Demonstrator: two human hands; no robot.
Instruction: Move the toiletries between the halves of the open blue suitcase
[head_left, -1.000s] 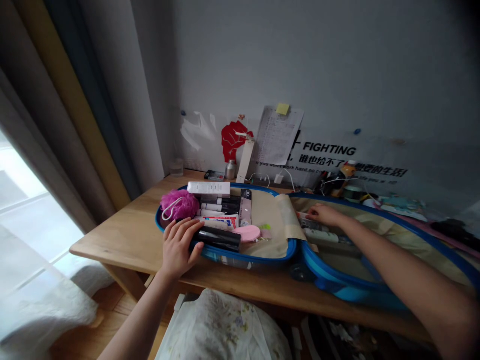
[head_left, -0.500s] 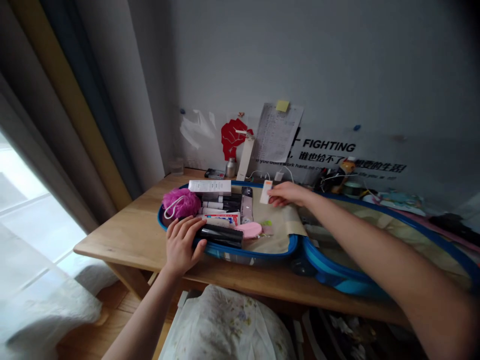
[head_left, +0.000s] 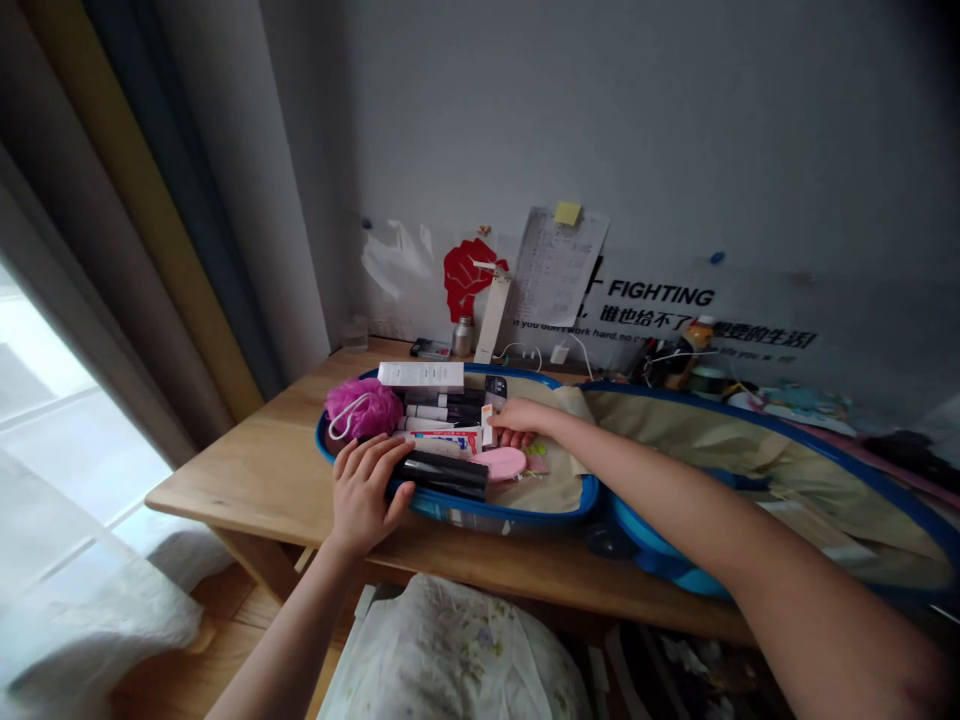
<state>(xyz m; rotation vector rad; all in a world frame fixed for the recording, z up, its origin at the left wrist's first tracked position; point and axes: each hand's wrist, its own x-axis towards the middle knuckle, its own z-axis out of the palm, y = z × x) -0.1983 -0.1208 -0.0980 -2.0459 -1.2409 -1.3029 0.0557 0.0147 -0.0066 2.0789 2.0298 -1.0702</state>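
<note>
My right hand [head_left: 517, 422] pinches a small white packet with an orange mark [head_left: 487, 425] over the left half of an open blue suitcase [head_left: 517, 515]. My left hand [head_left: 371, 487] lies with spread fingers on the suitcase's near rim, by the end of a black cylindrical item [head_left: 442, 473]. Around the hands, inside that half, are a purple bath puff [head_left: 366, 405], a long white box [head_left: 421, 376], a toothpaste box [head_left: 457, 438] and a pink oval item [head_left: 504, 462], perhaps a brush. Several black-and-white tubes [head_left: 435, 411] lie between them.
The suitcase's other half [head_left: 817, 510] spreads rightward on the wooden table [head_left: 240, 460]. Behind stand a silver bottle [head_left: 462, 337] and a white folding lamp [head_left: 491, 318]. White cables [head_left: 581, 350] run along the wall. A cloth-covered seat [head_left: 457, 650] is in front.
My right hand has moved left and slightly down with the white packet, from the bare lining to beside the toothpaste box. My left hand has stayed in place.
</note>
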